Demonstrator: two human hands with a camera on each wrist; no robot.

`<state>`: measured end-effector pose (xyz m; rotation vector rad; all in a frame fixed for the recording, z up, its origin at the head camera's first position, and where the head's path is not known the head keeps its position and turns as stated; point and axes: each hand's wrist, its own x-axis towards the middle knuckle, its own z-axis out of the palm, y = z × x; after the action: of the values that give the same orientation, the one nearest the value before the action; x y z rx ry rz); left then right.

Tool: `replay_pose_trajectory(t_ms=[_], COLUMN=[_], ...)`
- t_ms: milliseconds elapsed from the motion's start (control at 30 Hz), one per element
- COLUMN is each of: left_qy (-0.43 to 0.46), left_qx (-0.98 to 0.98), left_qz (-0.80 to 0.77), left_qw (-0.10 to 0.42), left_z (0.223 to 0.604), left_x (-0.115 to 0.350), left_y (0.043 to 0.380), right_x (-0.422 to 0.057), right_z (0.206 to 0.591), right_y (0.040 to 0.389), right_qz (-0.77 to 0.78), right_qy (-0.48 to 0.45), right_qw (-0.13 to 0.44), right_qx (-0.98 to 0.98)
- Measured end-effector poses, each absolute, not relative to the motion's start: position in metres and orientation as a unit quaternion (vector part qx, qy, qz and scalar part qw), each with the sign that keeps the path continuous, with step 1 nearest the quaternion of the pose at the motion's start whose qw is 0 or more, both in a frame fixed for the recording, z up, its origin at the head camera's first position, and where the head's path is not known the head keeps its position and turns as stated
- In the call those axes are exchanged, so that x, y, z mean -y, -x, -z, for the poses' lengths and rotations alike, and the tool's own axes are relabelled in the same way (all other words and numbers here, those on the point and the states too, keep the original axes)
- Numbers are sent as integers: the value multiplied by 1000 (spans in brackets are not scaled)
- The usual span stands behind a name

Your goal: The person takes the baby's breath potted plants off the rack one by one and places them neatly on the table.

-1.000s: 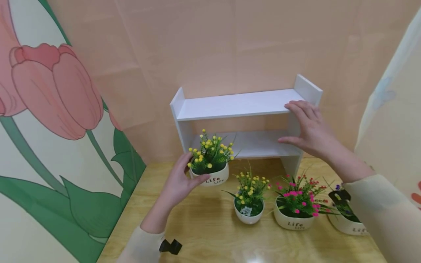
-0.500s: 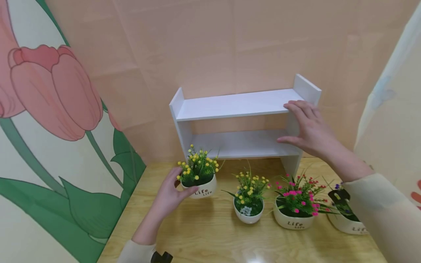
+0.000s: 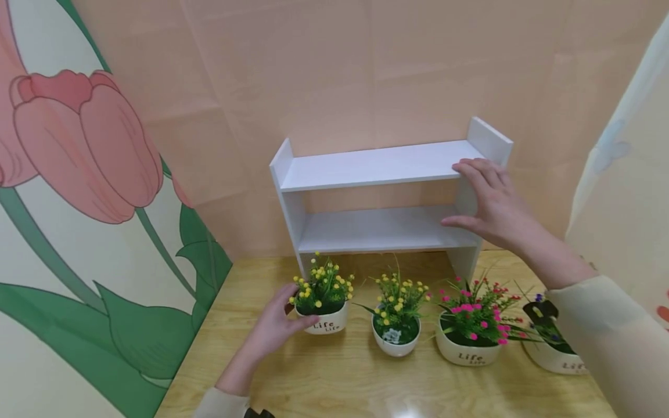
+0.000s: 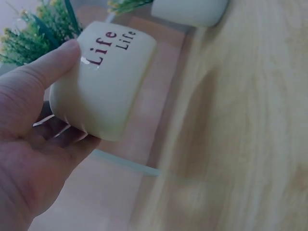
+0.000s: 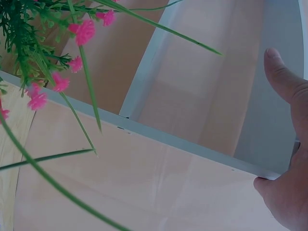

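Observation:
My left hand (image 3: pixel 274 325) grips an oval white pot (image 4: pixel 103 82) marked "Life", planted with yellow artificial flowers (image 3: pixel 324 284). The thumb lies on its front and the fingers go round its side. In the left wrist view the pot is tilted by the camera; whether its base touches the wooden table (image 3: pixel 251 371) I cannot tell. On the white two-tier shelf (image 3: pixel 366 229), my right hand (image 3: pixel 493 197) holds the upper right corner. Its thumb (image 5: pixel 276 65) is below the top board and its fingers above; a fingertip shows outside the side panel.
To the right of the held pot stand a small round white pot (image 3: pixel 396 345) with yellow flowers, a "Life" pot (image 3: pixel 467 351) with pink and red flowers, and another (image 3: pixel 549 355) partly behind my right sleeve (image 3: pixel 617 342). A tulip-printed panel (image 3: pixel 89 145) borders the left side.
My left hand has lowered the yellow-flowered pot from in front of the lower board towards the table, first left, then slightly back right. My right hand stays on the shelf corner.

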<state>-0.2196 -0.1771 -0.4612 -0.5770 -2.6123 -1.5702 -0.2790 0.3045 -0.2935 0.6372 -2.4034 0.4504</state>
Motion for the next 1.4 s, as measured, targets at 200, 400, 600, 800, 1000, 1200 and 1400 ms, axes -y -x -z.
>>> replay_pose_trajectory(t_ms=[200,400,600,800,1000,1200,1400], left_qy=[191,188,190,213,222,229,240], left_qx=[853,861,859,859,871,864,863], left_qz=[486,473,474,466,439,447,445], left_qw=[5,-10,-15,-9,5,2,2], left_z=[475,486,497,505,508,510,514], left_x=[170,165,163,163,163,163,163], left_y=[221,222,224,226,226,226,227], right_x=[-304,-304,-304,-305,-303,-303,-305], right_z=[294,294,294,294,293,291,291], right_y=[280,278,278,279,277,277,275], right_qz=[-168,-167,-166,-166,-160,-158,-155], right_qy=[-245,-242,-241,-244,-239,-239,-243], right_qw=[309,310,310,311,311,309,314], right_qx=[904,904,905,903,906,907,905])
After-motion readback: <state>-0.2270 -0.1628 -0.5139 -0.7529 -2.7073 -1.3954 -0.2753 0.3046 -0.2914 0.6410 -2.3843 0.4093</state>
